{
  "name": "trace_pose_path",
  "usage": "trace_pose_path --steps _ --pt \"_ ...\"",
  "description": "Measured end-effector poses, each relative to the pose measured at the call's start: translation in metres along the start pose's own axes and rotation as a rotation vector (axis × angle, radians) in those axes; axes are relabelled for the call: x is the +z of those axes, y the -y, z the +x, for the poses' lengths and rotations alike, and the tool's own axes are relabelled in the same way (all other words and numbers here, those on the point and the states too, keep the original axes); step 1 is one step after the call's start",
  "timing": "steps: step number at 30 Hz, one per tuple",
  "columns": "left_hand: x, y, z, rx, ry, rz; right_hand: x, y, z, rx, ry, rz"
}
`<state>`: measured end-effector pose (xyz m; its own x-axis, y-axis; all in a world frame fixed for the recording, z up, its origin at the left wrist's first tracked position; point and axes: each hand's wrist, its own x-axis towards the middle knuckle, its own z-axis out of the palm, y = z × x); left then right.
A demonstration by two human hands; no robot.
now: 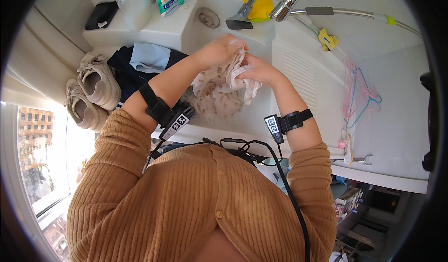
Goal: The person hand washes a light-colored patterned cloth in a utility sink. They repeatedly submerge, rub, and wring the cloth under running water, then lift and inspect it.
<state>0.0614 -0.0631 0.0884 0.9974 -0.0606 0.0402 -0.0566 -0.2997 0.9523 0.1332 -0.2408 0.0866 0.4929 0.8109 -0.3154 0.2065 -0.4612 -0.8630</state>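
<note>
Over a white laundry sink (259,120), my left hand (224,50) grips a bunched part of a wet, pale cloth garment (218,97) with a small brown print. Suds cling to the fingers of that hand. Close beside it on the right, my right hand (260,71) pinches another fold of the same cloth, thumb toward me. The lower part of the garment hangs down and lies heaped in sudsy water at the sink's near left. Which piece of clothing it is, I cannot tell.
A chrome faucet (287,6) and grey spray head (239,23) overhang the sink's far side, near the drain (209,18). Right is a ribbed washboard (297,76); hangers (362,94) hang beyond. Left are dark folded clothes (129,71), beige sneakers (98,83) and a plastic bottle (134,8).
</note>
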Motion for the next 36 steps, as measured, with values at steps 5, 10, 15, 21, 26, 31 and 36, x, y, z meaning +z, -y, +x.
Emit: trace_pose_path --steps 5,10,15,21,26,31,36 --pt "0.002 0.015 0.0 -0.046 0.026 -0.147 0.004 0.006 0.001 0.203 -0.085 0.072" --pt "0.013 0.051 -0.013 -0.078 0.083 -0.412 -0.007 0.013 -0.012 -0.033 -0.2 0.668" --pt "0.029 0.071 -0.024 -0.193 0.115 -0.412 -0.022 0.009 -0.009 -0.252 -0.316 0.932" --pt "0.019 0.062 -0.014 -0.311 -0.044 -1.406 -0.015 -0.008 0.006 -0.11 -0.549 0.748" --pt "0.03 0.063 0.016 -0.375 -0.195 -1.481 0.049 -0.003 0.024 -0.292 -0.641 0.084" --pt "0.057 0.057 0.022 -0.333 -0.344 -1.645 0.051 0.014 0.038 -0.095 -0.693 -0.367" --pt "0.055 0.065 0.02 -0.395 -0.283 -1.588 0.051 0.02 0.034 -0.292 -0.694 -0.532"
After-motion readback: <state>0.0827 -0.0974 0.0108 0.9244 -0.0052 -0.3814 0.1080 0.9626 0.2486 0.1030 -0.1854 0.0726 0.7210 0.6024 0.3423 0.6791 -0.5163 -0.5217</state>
